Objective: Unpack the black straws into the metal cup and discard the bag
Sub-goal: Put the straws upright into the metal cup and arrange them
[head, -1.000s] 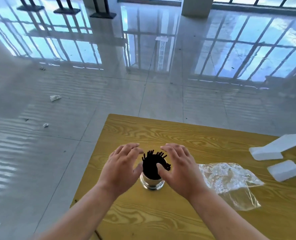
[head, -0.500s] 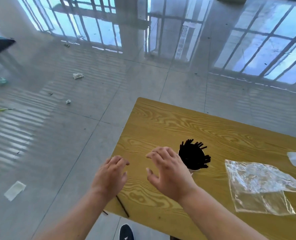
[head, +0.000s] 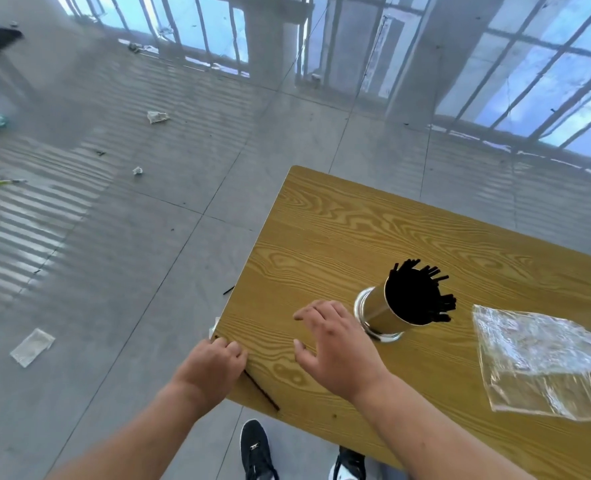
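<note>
On the wooden table (head: pixel 339 230) stands the metal cup (head: pixel 379 315), and it is full of black straws (head: pixel 415 296), which stick out of its mouth as a thick bunch. So the main part of the work looks done: almost all straws are in the cup.

Near the left corner of the table, one loose straw (head: pixel 261 391) lies along the edge, apart from the cup. The left hand (head: pixel 211 367) is at this edge with the fingers curled close together over the upper end of that straw; I cannot tell if the fingers already pinch it or only touch the table beside it. The right hand (head: pixel 332 348) hovers over the table between the loose straw and the cup, fingers spread wide, and it holds nothing.

Another thin dark piece (head: pixel 228 290) shows just beyond the left edge of the table; it may be a straw on the floor, but it is too small to be sure.

To the right of the cup, the clear plastic bag (head: pixel 536 362) lies flat on the table and looks empty. It is not yet discarded.

By my judgement two things remain: to put the stray straw into the cup, and then to take the bag away.
</note>
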